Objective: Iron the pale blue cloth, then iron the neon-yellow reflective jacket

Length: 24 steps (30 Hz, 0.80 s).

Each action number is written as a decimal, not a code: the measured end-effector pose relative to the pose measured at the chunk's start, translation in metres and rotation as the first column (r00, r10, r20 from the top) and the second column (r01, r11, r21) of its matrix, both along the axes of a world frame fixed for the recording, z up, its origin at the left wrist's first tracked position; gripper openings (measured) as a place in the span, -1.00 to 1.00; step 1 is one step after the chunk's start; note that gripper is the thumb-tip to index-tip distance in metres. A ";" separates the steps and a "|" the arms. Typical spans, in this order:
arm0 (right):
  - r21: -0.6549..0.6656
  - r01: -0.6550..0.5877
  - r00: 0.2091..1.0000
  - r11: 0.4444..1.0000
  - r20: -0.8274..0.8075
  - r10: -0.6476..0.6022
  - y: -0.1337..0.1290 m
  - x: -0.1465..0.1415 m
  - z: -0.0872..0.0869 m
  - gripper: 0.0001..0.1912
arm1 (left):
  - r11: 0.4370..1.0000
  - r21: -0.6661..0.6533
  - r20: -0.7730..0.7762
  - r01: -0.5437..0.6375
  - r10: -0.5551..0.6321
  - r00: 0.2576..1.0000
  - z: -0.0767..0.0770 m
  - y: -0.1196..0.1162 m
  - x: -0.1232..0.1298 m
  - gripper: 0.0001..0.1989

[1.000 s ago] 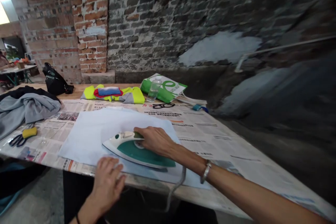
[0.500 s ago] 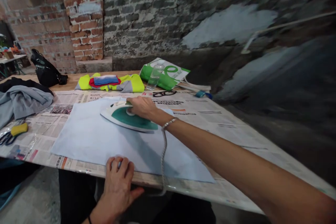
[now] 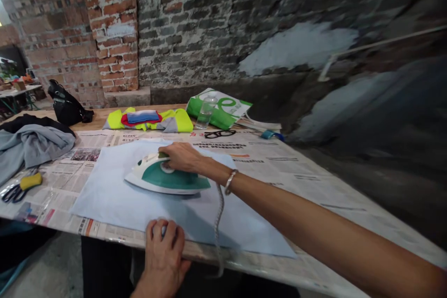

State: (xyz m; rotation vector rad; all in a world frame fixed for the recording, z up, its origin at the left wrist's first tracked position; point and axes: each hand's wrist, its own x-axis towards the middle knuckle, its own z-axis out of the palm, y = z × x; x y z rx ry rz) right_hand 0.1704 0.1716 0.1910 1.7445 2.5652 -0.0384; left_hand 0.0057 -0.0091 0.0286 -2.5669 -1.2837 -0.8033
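My right hand (image 3: 181,157) is wrapped round the handle of a white and green clothes iron (image 3: 171,177), its pointed end to the left. The iron rests on a pale blue cloth (image 3: 115,195) spread over the table. A braided cord (image 3: 219,223) runs from the iron's back end down past the table's front edge. Below the iron, my left hand (image 3: 164,251) rests at the near edge of the cloth, fingers bent and slightly apart, thumb spread to the right by the table edge. The undersides of its fingers are hidden.
Newspaper (image 3: 279,167) covers the table. Yellow-handled scissors (image 3: 24,186) and grey clothing (image 3: 35,144) lie at left. At the back are a black bag (image 3: 66,107), neon-yellow folded clothing (image 3: 179,120), a clear bottle (image 3: 206,112), a green-white bag (image 3: 223,107) and glasses (image 3: 220,134).
My right hand has slid the iron a little to the left and nearer to me over the cloth. My left hand stays at the near edge. The camera view has tilted up slightly.
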 end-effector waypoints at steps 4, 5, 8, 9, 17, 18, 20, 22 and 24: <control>-0.003 -0.068 0.998 0.998 -0.002 0.068 -0.003 -0.030 -0.007 -0.63 | 0.999 -0.033 -0.005 0.007 -0.007 1.000 0.003 -0.002 0.001 -0.38; 0.012 -0.061 0.998 0.998 -0.007 0.061 0.003 -0.037 -0.009 -0.61 | 0.999 -0.031 -0.001 0.010 -0.010 1.000 0.002 -0.002 0.001 -0.38; 0.035 0.024 0.999 0.999 -0.045 -0.022 0.027 -0.055 -0.012 -0.58 | 1.000 -0.002 0.019 0.024 -0.024 1.000 -0.001 0.001 0.002 -0.35; 0.036 0.058 0.997 0.998 -0.060 -0.056 0.035 -0.061 -0.012 -0.58 | 1.000 0.013 0.025 0.027 -0.027 0.999 -0.002 0.002 0.003 -0.34; 0.030 0.055 0.992 0.998 -0.116 -0.051 0.059 -0.081 0.002 -0.58 | 0.999 0.039 0.053 0.003 -0.005 0.999 -0.007 0.006 0.003 -0.37; 0.021 0.031 0.993 0.999 -0.113 -0.028 0.054 -0.080 0.003 -0.59 | 0.999 0.044 0.059 0.006 -0.009 0.998 -0.007 0.006 0.002 -0.39; -0.004 -0.053 0.992 0.999 -0.112 0.052 0.039 -0.079 0.003 -0.61 | 0.998 0.054 0.071 0.016 -0.019 0.997 -0.008 0.007 0.001 -0.44; -0.002 -0.165 0.979 0.986 -0.123 0.164 0.021 -0.083 -0.001 -0.63 | 0.997 0.067 0.088 0.024 -0.030 0.996 -0.009 0.009 -0.002 -0.43; 0.052 -0.230 0.963 0.972 -0.132 0.235 0.006 -0.093 -0.005 -0.67 | 0.996 0.089 0.111 0.031 -0.040 0.993 -0.012 0.012 -0.004 -0.38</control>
